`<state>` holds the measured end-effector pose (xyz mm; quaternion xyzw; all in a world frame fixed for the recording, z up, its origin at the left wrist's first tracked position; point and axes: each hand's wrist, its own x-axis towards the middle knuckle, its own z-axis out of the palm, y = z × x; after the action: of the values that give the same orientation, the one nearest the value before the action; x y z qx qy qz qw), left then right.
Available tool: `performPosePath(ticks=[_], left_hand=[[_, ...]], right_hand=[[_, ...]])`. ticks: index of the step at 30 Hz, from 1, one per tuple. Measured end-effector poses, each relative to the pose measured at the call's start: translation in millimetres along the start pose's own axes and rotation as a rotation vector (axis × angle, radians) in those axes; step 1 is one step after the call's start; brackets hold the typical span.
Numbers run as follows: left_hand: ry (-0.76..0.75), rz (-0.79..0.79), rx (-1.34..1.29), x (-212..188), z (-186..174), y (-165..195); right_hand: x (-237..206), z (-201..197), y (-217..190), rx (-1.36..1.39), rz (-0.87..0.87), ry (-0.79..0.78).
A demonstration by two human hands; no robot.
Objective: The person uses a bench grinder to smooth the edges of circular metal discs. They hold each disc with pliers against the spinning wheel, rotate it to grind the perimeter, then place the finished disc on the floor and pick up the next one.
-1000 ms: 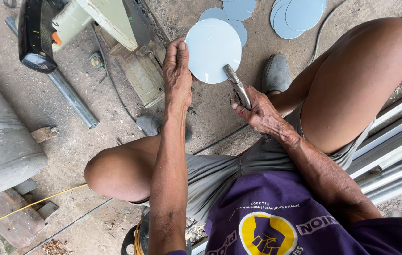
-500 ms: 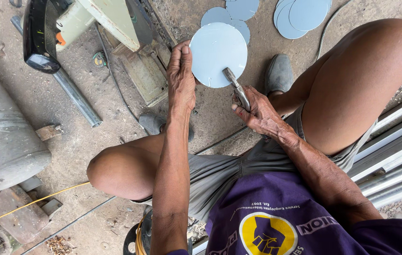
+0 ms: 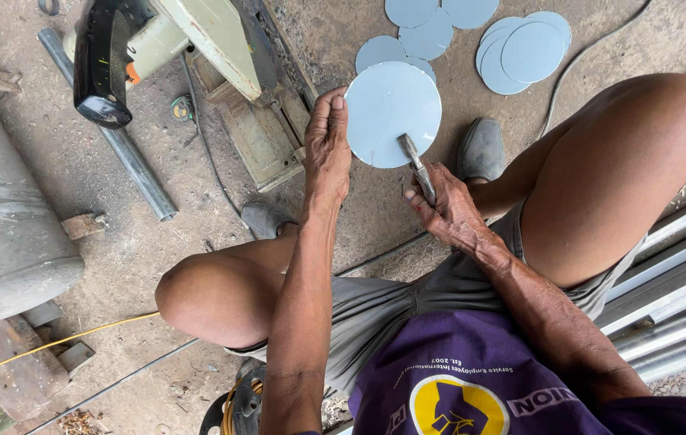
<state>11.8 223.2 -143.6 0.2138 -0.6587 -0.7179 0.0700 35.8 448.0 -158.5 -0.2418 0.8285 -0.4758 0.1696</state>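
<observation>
We hold a round grey metal disc [image 3: 391,113] up above the dirt floor [image 3: 158,250], between our knees. Our left hand [image 3: 327,149] pinches its left rim, fingers [image 3: 333,109] curled over the edge and thumb hidden behind. Our right hand [image 3: 448,213] is clenched around a narrow metal tool [image 3: 415,165], whose tip rests on the disc's lower edge. More cut discs [image 3: 472,36] lie scattered on the floor beyond, and a chop saw [image 3: 166,40] stands to the left beside a steel pipe [image 3: 117,137].

The grip on the disc looks thin: we judge that a hard push from the tool could twist the disc out of the left fingers. The cut edge may also be sharp, so a slip could nick the bare left hand, which sits close to the tool's tip.
</observation>
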Motion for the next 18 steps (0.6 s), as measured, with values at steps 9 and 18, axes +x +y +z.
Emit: performPosePath(ticks=[9,18], left_hand=[[0.011,0.008,-0.068,-1.6,-5.5,-8.7],[0.1,-0.121,-0.014,-15.8,-17.1,-21.7]], right_hand=[[2.5,3.0,5.2,0.029,0.04,0.014],[5.1,3.2,2.2,0.0,-0.004,0.039]])
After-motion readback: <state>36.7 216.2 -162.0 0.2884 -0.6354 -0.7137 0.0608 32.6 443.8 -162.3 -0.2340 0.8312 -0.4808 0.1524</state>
